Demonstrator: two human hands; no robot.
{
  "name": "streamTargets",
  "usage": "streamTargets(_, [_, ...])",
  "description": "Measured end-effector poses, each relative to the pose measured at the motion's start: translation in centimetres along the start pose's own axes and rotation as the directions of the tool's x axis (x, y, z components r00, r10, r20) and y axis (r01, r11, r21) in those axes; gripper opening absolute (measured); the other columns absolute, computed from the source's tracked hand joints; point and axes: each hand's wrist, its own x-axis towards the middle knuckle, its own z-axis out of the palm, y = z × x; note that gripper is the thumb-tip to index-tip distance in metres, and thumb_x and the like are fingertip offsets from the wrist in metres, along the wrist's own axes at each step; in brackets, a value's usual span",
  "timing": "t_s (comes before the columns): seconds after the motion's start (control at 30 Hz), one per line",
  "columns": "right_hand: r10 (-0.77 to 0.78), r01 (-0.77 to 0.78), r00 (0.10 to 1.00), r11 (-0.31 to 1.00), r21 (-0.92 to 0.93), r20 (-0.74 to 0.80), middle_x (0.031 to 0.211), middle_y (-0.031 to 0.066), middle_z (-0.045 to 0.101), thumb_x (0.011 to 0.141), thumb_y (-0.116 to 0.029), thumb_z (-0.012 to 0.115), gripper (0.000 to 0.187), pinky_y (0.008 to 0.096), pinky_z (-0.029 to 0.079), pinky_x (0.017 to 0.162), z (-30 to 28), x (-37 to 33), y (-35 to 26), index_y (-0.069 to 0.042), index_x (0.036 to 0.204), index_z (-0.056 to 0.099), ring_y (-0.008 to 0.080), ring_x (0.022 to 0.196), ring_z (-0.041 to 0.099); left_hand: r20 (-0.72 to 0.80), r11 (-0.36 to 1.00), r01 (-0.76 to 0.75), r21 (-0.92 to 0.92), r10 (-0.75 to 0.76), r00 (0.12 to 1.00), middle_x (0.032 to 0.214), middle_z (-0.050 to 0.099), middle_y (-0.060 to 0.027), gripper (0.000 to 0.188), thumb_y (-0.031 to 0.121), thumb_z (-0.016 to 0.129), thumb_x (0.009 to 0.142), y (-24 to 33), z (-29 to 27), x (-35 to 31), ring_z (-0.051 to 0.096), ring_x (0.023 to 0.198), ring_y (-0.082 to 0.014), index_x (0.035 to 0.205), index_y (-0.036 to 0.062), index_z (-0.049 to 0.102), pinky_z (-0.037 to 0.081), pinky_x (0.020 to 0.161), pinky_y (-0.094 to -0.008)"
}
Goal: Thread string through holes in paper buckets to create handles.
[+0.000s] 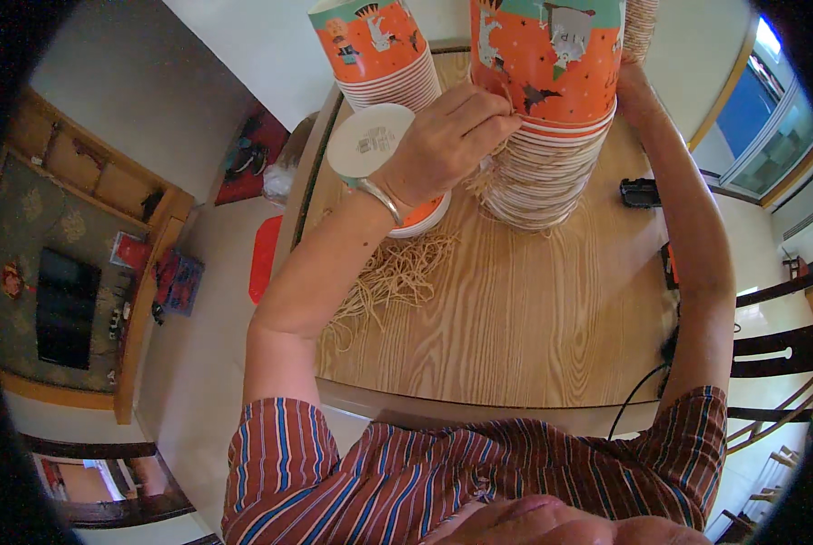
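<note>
A tall stack of orange and teal paper buckets [552,68], patterned with white and dark figures, stands in front of me. Bands of pale twine [547,186] run round the rims in its lower part. My left hand [461,132] is at the stack's left side, thumb and fingers pinched together by the top bucket's lower rim, with a bit of twine at the fingertips. Only part of my right hand [634,84] shows at the stack's far right side; its fingers are hidden. Under my left wrist is an upturned bucket [366,141] with its white base facing up.
Another stack of matching buckets [384,54] stands at the back left. Loose twine [397,277] lies heaped on the wooden table [479,336]. A black object [641,193] and a dark cable [629,400] are at the right. Dark chairs [779,354] stand beyond the right edge.
</note>
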Motion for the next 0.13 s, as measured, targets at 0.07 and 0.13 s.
streamTargets(0.07, [-0.041, 0.041, 0.998, 0.999, -0.001, 0.056, 0.107, 0.0077, 0.07, 0.089, -0.009, 0.064, 0.023, 0.0341, 0.054, 0.086, -0.16, -0.12, 0.29, -0.002, 0.11, 0.068, 0.0168, 0.094, 0.066, -0.008, 1.0, 0.002, -0.005, -0.002, 1.0, 0.094, 0.057, -0.0061, 0.024, 0.003, 0.066, 0.073, 0.06, 0.14, -0.17, 0.06, 0.086, -0.0222, 0.096, 0.0046, 0.062, 0.053, 0.074, -0.0319])
streamTargets(0.13, [0.0, -0.001, 1.0, 0.998, -0.069, -0.019, 0.108, 0.0081, 0.07, 0.088, -0.011, 0.065, 0.026, 0.0337, 0.053, 0.087, -0.35, -0.19, 0.53, -0.003, 0.113, 0.067, 0.0168, 0.095, 0.066, -0.005, 1.0, 0.01, -0.008, -0.01, 1.0, 0.096, 0.058, -0.0067, 0.025, 0.002, 0.065, 0.073, 0.14, 0.24, -0.36, 0.06, 0.088, -0.0225, 0.098, 0.0047, 0.062, 0.053, 0.074, -0.0316])
